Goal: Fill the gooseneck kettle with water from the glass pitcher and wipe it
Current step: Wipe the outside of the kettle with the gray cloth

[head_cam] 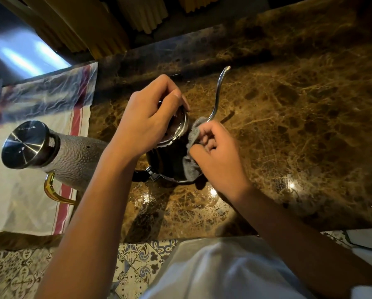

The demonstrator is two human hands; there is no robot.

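The steel gooseneck kettle (170,156) stands on the brown marble counter (299,126), its thin spout (218,93) curving up to the far right and its black handle (139,175) pointing toward me. My left hand (146,119) rests over the kettle's top and grips the lid. My right hand (215,156) presses a grey cloth (191,167) against the kettle's right side. The textured glass pitcher (72,156), with a steel lid and a gold handle, stands to the left of the kettle.
A white towel with red stripes (18,201) lies under the pitcher at the left. The counter's near edge runs just in front of my body, with patterned floor tiles (137,260) below. A dark wall ledge borders the far side.
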